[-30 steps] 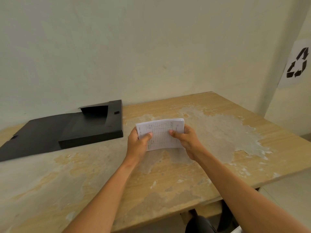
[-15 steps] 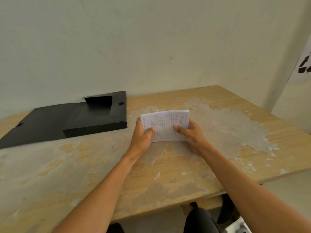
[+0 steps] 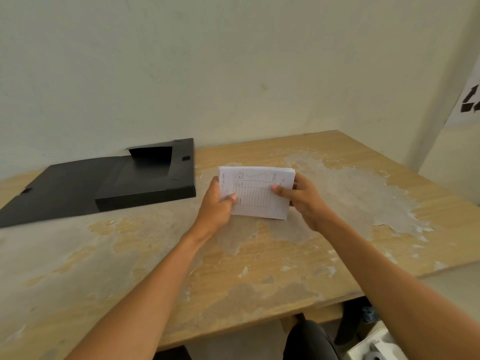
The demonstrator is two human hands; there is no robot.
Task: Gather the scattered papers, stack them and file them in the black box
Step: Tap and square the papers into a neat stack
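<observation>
A stack of white papers (image 3: pixel 255 194) with ruled, handwritten top sheet is held just above the middle of the wooden table (image 3: pixel 259 276). My left hand (image 3: pixel 217 206) grips its left edge, thumb on top. My right hand (image 3: pixel 302 200) grips its right edge, thumb on top. The black box (image 3: pixel 145 183) lies open at the back left of the table, its lid flap spread flat to the left. The box's tray looks empty inside. The stack is to the right of the box, not touching it.
The table's veneer is worn in pale patches. A wall runs close behind the table, and a recycling sign (image 3: pixel 470 102) hangs on the right wall. The table's right edge and near edge are in view, with a dark chair (image 3: pixel 309 341) below.
The stack and both hands stay at about the same spot on the table, still gripped at both edges. The camera view has shifted slightly to the left.
</observation>
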